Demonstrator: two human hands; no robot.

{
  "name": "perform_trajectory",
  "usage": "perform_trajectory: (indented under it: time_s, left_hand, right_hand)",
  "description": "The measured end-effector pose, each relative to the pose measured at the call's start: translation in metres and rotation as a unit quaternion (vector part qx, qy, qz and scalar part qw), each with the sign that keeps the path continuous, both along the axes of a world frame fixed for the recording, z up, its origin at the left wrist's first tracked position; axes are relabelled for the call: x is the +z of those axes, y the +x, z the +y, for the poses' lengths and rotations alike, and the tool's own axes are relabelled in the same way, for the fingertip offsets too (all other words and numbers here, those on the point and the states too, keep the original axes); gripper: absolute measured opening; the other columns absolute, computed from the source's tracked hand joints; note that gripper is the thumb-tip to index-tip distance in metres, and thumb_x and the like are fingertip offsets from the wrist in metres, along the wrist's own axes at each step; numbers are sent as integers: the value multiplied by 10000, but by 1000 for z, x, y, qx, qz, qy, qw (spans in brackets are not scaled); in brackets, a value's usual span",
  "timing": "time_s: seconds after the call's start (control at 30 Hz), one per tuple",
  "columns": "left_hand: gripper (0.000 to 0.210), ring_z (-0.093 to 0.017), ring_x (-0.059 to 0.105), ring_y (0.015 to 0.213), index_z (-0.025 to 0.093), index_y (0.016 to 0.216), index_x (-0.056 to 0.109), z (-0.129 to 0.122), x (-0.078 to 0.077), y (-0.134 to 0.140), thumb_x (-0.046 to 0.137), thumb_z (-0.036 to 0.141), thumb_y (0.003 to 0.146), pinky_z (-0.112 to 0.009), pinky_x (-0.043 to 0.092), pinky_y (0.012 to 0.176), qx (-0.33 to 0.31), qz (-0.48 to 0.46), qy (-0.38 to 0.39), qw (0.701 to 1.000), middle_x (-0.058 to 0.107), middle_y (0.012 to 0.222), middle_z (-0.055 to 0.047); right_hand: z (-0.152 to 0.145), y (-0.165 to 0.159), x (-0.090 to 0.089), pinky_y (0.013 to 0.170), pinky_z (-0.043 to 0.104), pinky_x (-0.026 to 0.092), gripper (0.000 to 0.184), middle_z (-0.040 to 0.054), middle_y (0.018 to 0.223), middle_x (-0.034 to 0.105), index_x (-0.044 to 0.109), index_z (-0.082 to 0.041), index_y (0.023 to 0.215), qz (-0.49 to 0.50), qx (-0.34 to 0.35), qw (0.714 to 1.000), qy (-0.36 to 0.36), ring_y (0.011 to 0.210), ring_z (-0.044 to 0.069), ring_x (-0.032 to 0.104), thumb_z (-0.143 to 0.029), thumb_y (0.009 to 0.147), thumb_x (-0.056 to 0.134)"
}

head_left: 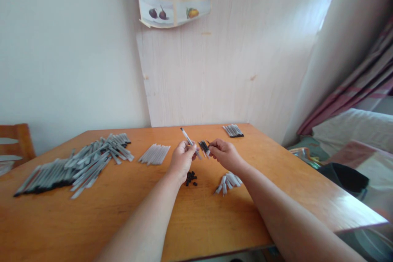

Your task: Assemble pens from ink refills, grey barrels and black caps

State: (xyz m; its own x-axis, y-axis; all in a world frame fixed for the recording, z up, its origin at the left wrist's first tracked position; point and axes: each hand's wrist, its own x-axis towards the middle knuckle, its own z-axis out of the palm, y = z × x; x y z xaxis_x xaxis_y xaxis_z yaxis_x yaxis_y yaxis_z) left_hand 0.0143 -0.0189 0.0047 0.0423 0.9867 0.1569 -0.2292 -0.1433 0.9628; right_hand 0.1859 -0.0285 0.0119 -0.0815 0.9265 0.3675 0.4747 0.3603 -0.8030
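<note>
My left hand (181, 156) is closed around a pen (185, 133). The pen is slanted, with its dark end pointing up and away and a pale barrel running down through the fingers. My right hand (223, 152) is pinched shut just to the right; a thin dark tip shows by its fingertips, too small to name. Between the hands, thin black refills (204, 146) with pale ends lie on the table, partly behind the right fingers. Small black caps (190, 177) are heaped nearer to me, below the left hand. Right of them sits a loose bunch of white tubes (227, 182).
The wooden table (138, 221) carries a large pile of pens (101, 151) at left, a row of clear barrels (154, 154) nearer the middle, and another pen row (233, 130) at the back right. A chair (21, 143) stands left, a dark bin (343, 178) right.
</note>
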Motion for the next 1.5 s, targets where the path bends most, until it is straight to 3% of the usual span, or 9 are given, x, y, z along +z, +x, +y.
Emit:
perform_trajectory:
  time_s: [0.17,0.3,0.43,0.57,0.93,1.5]
  left_hand:
    - [200,-171,608,785,221,935,661,6,-6,-2,613,332,775,-293,446,743,69,190,156,967,678,854,-42]
    - [188,-220,578,875,244,939,700,4,-3,-9,575,292,807,-353,414,827,119,368,263,884,680,907,-73]
    - [218,-230,559,899,249,967,701,0,0,-15,525,272,840,-353,385,820,147,504,301,796,667,907,-77]
    - [230,-242,545,912,277,964,703,0,1,-18,503,278,849,-360,360,802,173,557,301,754,661,901,-69]
    - [248,-267,509,961,303,972,706,-1,0,-19,489,275,856,-402,316,830,189,583,313,726,662,953,-71]
    - [244,-278,505,991,296,945,713,2,-3,-19,489,273,852,-420,330,862,186,579,320,726,663,987,-77]
  right_hand:
    - [-2,3,6,498,207,378,218,5,636,612,568,-168,787,95,-13,995,-14,538,96,495,-376,817,507]
    - [-4,7,11,456,198,358,354,25,641,615,549,-164,754,132,19,990,-50,509,87,476,-498,846,476]
    - [-2,9,11,425,191,329,297,14,606,606,548,-164,726,132,30,987,-88,475,79,465,-441,829,519]
    - [-2,11,10,399,189,287,263,0,577,599,566,-159,740,152,41,982,-108,434,67,437,-397,837,507]
    - [0,16,7,396,184,295,175,-5,528,604,596,-150,678,100,55,981,-159,405,58,418,-291,779,576]
    - [-3,18,5,404,187,295,141,2,526,613,614,-142,670,89,81,973,-198,407,57,413,-263,742,627]
